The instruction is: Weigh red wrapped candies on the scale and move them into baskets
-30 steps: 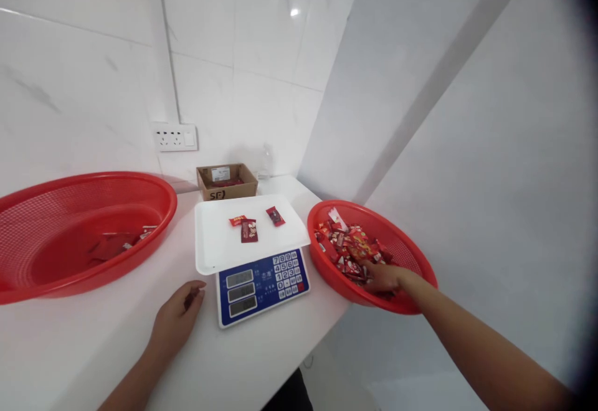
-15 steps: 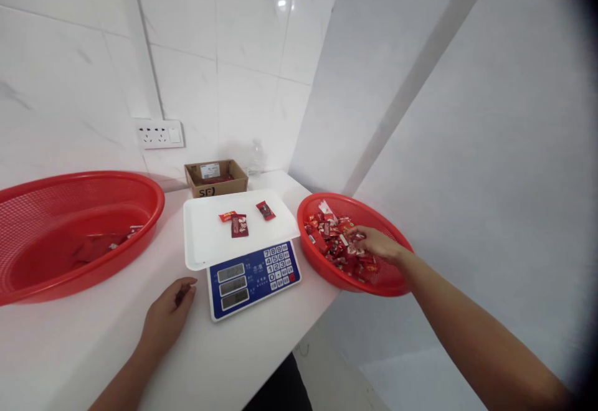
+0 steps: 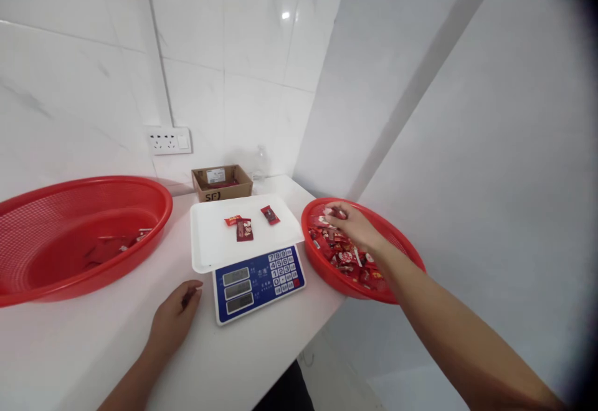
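Observation:
My right hand (image 3: pixel 352 223) is over the far left part of a red plastic basket (image 3: pixel 411 261), its fingers closed on a wrapped candy (image 3: pixel 340 214) with a pale and red wrapper. Below it lie many small red-wrapped candies (image 3: pixel 346 256). My left hand (image 3: pixel 175 314) rests on the white table, loosely curled, with a gap between thumb and fingers and nothing visible held. Nearby stands a blue and white digital scale (image 3: pixel 261 283). Its white tray (image 3: pixel 210 236) bears three candies: a dark red one (image 3: pixel 244 230), an orange-red one (image 3: pixel 232 220) and another red one (image 3: pixel 270 215).
A larger red basket (image 3: pixel 93 187) on the left holds a few red packets. Behind the scale sits a small cardboard box (image 3: pixel 223 192), with a clear bottle (image 3: pixel 260 160) beside it. A wall socket (image 3: pixel 169 141) is above. The table (image 3: pixel 280 352) ends at the right front.
My right hand has risen from the candy pile toward the basket's far left rim, now gripping a candy. My left hand stays on the table. The view has shifted slightly.

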`<state>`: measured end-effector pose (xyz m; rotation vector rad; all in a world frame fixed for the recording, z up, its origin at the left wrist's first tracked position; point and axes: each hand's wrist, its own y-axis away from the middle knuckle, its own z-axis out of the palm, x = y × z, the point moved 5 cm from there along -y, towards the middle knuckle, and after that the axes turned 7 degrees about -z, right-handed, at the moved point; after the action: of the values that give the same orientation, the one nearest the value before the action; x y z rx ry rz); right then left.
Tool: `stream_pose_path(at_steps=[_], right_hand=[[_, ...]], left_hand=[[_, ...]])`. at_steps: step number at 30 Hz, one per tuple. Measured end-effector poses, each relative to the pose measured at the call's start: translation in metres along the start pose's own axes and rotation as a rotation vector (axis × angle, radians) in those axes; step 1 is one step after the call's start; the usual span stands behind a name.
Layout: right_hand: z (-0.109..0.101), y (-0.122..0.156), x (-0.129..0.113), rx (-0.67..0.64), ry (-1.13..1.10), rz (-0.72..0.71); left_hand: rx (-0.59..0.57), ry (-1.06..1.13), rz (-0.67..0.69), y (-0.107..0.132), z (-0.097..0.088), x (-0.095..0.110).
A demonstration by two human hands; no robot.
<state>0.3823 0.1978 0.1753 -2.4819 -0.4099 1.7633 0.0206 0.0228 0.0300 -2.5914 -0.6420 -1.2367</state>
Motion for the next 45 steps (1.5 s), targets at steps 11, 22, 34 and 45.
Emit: stream_pose_path(at_steps=[11, 22, 34, 45], right_hand=[[0.127, -0.030, -0.019, -0.146, 0.236, -0.330], [0.095, -0.039, -0.014, 0.022, 0.227, -0.343], [-0.034, -0.001, 0.008, -0.164, 0.668, 0.013], [0.101, -0.010, -0.011, -0.459, 0.607, -0.377]], left_hand=[[0.025, 0.056, 0.029, 0.002, 0.001, -0.001], [-0.001, 0.067, 0.027, 0.004, 0.000, 0.004], [-0.024, 0.027, -0.025, 0.003, 0.000, 0.001], [0.005, 0.030, 0.005, 0.003, -0.001, 0.004]])
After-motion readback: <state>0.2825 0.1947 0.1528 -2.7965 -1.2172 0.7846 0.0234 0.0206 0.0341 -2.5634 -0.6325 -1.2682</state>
